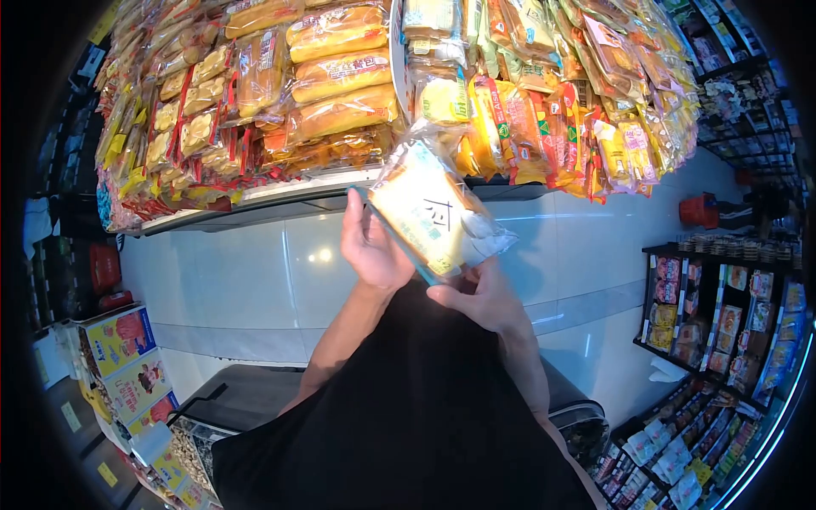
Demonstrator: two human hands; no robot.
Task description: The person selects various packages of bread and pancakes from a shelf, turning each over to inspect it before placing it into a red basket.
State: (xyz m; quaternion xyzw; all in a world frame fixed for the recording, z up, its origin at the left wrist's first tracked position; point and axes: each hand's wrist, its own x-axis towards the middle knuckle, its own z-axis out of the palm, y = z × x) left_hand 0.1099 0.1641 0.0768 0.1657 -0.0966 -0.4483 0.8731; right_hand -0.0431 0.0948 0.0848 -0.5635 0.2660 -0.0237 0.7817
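A clear-wrapped package of pale bread [435,212] with dark lettering is held tilted in front of me, just off the display's front edge. My left hand [374,246] supports its left side, with the fingers partly behind it. At its lower right corner, my right hand [484,297] grips it with the thumb in front and the other fingers mostly hidden beneath. Beyond the package, wrapped long rolls [344,76] are stacked on the left part of the display, and yellow and red packets [518,123] stand on the right part.
The display's dark front edge [289,208] runs across ahead of me. Cartons with printed sides [127,357] stand at the lower left. Shelves of packaged goods [722,314] are at the right, with a red basket [699,210] behind them on the tiled floor.
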